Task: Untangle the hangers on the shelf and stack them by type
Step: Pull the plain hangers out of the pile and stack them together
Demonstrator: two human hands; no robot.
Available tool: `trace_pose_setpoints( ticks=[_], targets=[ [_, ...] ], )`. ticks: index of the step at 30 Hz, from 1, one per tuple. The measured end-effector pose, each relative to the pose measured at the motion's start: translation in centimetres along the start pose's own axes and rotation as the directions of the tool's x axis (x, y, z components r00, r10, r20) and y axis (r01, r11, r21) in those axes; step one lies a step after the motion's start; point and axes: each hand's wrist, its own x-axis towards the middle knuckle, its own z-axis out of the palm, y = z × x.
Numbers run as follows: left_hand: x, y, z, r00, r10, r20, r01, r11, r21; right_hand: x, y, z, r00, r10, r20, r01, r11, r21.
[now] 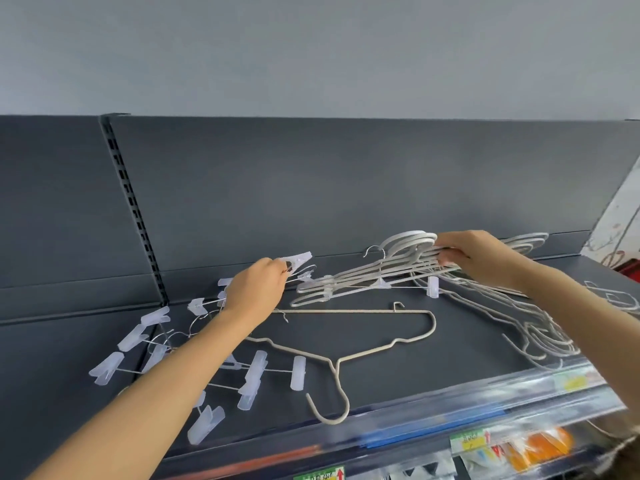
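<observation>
The left forearm hides part of the clip hangers at near left. Price labels on the shelf rail are too blurred for me to read, and the packets below them run off the bottom edge.

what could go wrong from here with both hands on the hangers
1. The left hand pinches a clip hanger whose hook sits close to the white hanger bundle gripped by the right hand. Pulling them apart could snag and drag the bundle.
2. The loose wire hangers beside the right forearm lie by the shelf front edge. A nudge might slide them off.
</observation>
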Motion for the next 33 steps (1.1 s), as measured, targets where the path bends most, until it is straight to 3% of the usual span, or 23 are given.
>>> trace_pose_setpoints(
  ticks=[6, 10, 16, 22, 29, 33],
  targets=[
    [-0.6, 1.7, 1.9, 0.991, 0.093, 0.091, -0.094, 0.996, 0.006, -1.8, 1.2, -1.1, 0.996, 0.061, -0.061, -0.067, 0.992, -0.104],
    [-1.2, 2.7, 3.5, 0.972, 0.158, 0.177, -0.171, 0.983, 0.061, -3.1, 2.3, -1.4, 0.986, 0.106, -0.127, -0.118, 0.989, -0.09],
    [-1.4, 4.3, 5.0, 0.943, 0.153, 0.297, -0.172, 0.984, 0.037, -4.0, 4.3, -0.8, 0.965, 0.13, -0.229, -0.143, 0.989, -0.041],
    [0.7, 8.3, 5.1, 0.958, 0.2, 0.204, -0.179, 0.977, -0.116, -4.4, 7.6, -0.6, 0.944, 0.11, -0.312, -0.111, 0.994, 0.015],
    [3.9, 17.5, 6.3, 0.949, 0.296, 0.109, -0.271, 0.942, -0.196, -6.2, 13.9, -1.0, 0.889, 0.034, -0.457, -0.039, 0.999, -0.001],
    [5.7, 22.3, 7.8, 0.94, 0.326, 0.1, -0.303, 0.933, -0.196, -7.3, 18.5, -0.9, 0.888, 0.019, -0.459, -0.041, 0.998, -0.038]
  ],
)
